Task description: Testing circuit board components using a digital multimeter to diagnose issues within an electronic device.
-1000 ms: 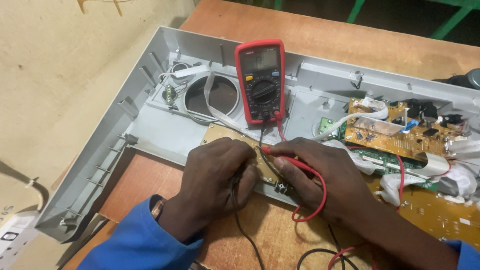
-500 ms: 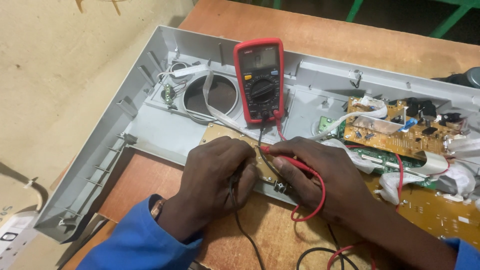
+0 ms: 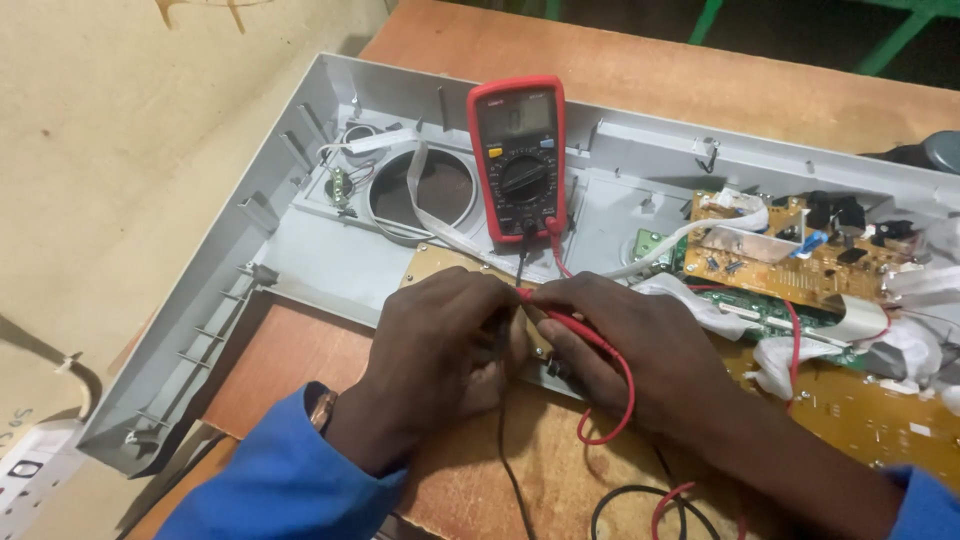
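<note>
Left hand [image 3: 440,350]: curled over the tan circuit board [image 3: 445,268], fingers pressed together around the black probe, whose black lead [image 3: 505,450] runs down toward the viewer.
Right hand [image 3: 625,345]: beside the left and touching it, fingertips pinching the red probe [image 3: 560,320] against the same board; its red lead [image 3: 615,400] loops across the back of the hand.
Multimeter [image 3: 518,155]: red-cased, propped upright just beyond both hands, inside the grey plastic housing [image 3: 300,240], both leads plugged in at its base.
Housing: lies open on the wooden counter [image 3: 620,70], a round speaker opening [image 3: 420,190] left of the meter.
Right side: yellow component board [image 3: 790,250] with white ribbon cables [image 3: 700,235].
Sleeves: blue, on both arms.
</note>
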